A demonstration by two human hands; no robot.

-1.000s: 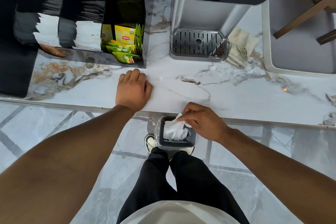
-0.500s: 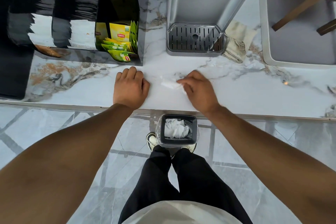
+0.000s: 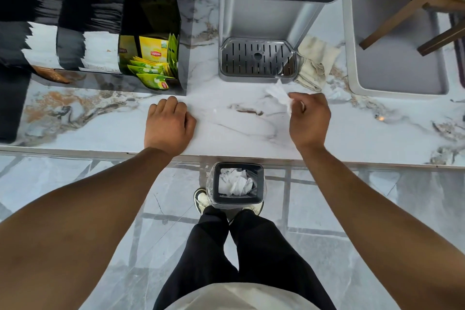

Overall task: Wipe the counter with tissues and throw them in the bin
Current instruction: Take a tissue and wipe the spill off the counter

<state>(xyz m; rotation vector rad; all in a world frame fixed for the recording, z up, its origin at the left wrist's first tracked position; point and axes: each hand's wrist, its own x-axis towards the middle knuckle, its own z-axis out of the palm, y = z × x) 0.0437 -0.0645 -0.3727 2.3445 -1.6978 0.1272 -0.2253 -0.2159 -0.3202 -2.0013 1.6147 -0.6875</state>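
My right hand (image 3: 309, 121) pinches a crumpled white tissue (image 3: 279, 94) just above the white marble counter (image 3: 239, 128), in front of the drip tray. My left hand (image 3: 169, 125) rests flat on the counter near its front edge, fingers together, holding nothing. A small black bin (image 3: 236, 184) with a clear liner stands on the floor below the counter edge, between my feet, with crumpled white tissues inside.
A black organiser (image 3: 100, 33) with tea bags and sachets stands at the left. A silver water dispenser (image 3: 264, 20) with a drip tray sits behind the hands, a folded beige cloth (image 3: 315, 63) beside it. A grey tray (image 3: 392, 53) lies at the right.
My right hand rose from the bin, took a tissue on the counter, and has moved right and away with it. The left hand stayed put.
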